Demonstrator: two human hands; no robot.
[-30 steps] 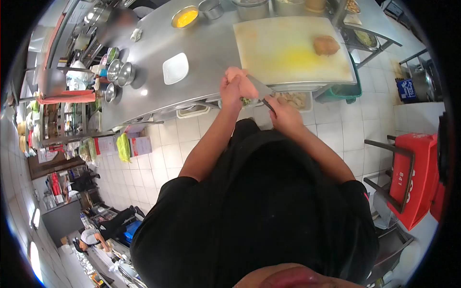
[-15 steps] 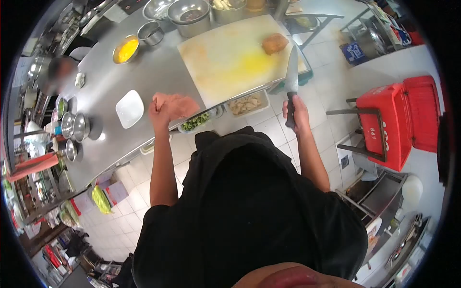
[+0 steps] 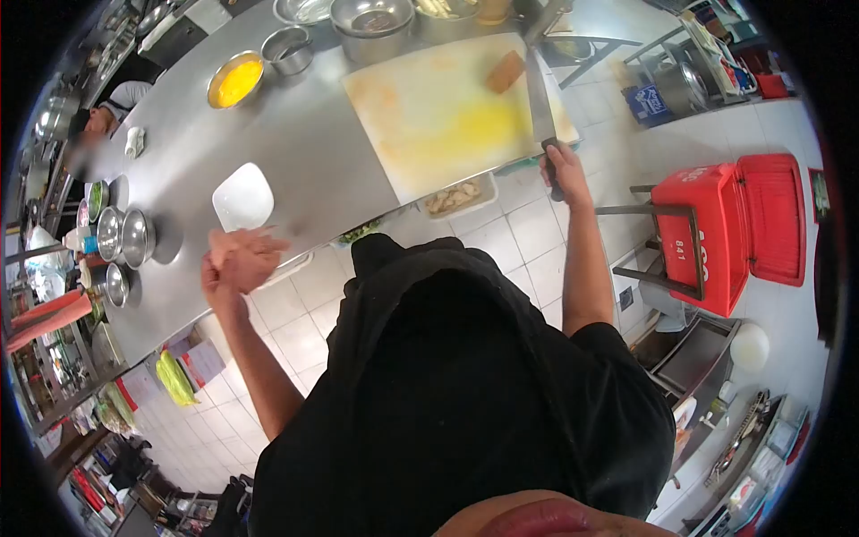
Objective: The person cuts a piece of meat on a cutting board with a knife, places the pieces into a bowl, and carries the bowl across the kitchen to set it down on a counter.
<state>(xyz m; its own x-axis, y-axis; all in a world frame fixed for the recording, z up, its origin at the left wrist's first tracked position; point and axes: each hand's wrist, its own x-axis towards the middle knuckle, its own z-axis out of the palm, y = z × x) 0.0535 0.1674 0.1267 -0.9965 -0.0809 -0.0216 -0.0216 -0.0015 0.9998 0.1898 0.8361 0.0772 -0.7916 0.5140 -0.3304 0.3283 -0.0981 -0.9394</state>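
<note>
Just off the near edge of a stainless-steel counter, a person in a black shirt works with both hands spread well apart. The left hand has its fingers curled closed around what appears to be a bunched pink cloth, though blur makes the material hard to confirm. Hand and cloth hang over the counter's front edge, near a white square dish. The right hand is wrapped in a full fist around the dark handle of a kitchen knife. Its long blade points away from the person and runs along the right side of a pale cutting board smeared with yellow; whether the blade touches the board cannot be told. A brown fried piece rests near the board's far right corner, just beside the blade. Below the board's near edge sits a tray of pale chopped food. Farther along the counter stand a bowl of yellow sauce, a small steel bowl and, toward the left end, a cluster of steel cups. Red plastic crates sit on the tiled floor to the right. Another person is at the counter's far left side.
</note>
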